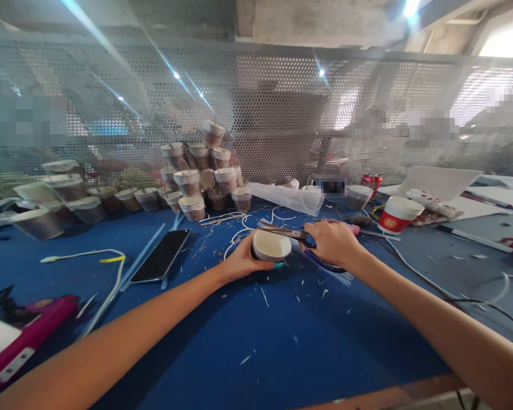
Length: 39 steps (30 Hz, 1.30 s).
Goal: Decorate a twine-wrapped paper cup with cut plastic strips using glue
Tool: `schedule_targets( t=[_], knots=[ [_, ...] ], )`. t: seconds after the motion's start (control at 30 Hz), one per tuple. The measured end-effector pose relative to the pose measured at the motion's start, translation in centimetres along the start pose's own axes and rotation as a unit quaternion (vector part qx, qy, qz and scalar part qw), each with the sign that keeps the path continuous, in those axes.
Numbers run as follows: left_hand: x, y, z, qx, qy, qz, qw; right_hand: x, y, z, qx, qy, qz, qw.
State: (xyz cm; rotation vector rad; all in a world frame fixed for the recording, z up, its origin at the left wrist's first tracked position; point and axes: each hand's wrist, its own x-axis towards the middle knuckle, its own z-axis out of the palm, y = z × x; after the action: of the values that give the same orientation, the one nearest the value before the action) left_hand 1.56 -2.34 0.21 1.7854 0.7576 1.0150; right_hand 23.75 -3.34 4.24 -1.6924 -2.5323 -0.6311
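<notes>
My left hand (pixel 243 259) is wrapped round a small paper cup (pixel 272 245), white inside, tilted so that its mouth faces me. In my right hand (pixel 331 242) is a pair of scissors (pixel 297 233) with dark blue handles. The blades lie along the far rim of the cup; whether they touch it I cannot tell. The scissors' loop handle shows below my right fingers. Under and behind the cup are clear plastic strips (pixel 342 276) and white cord (pixel 233 242). Small white scraps lie scattered on the blue table (pixel 248 330) around both hands.
Stacked brown-and-white paper cups (pixel 192 208) stand at the back, with more at the left. A phone (pixel 162 256) lies left of my hands, near a magenta power strip (pixel 34 336). Right are red-and-white cups (pixel 397 215), cans (pixel 374 183) and cables. A perforated metal screen (pixel 277 114) stands behind.
</notes>
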Motion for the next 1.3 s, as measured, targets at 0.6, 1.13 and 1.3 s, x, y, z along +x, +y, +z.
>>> schedule_targets(
  t=[0.6,1.13,1.3],
  knots=[
    [0.3,0.7,0.2,-0.012,-0.026,-0.029,0.999,0.4,0.0,-0.2,-0.003,-0.004,-0.012,1.000],
    [0.1,1.0,0.8,0.027,0.035,0.027,0.999,-0.1,0.6,-0.2,-0.016,0.004,0.000,1.000],
    [0.1,1.4,0.9,0.007,0.031,-0.004,0.999,-0.3,0.6,-0.1,-0.003,-0.001,-0.008,1.000]
  ],
)
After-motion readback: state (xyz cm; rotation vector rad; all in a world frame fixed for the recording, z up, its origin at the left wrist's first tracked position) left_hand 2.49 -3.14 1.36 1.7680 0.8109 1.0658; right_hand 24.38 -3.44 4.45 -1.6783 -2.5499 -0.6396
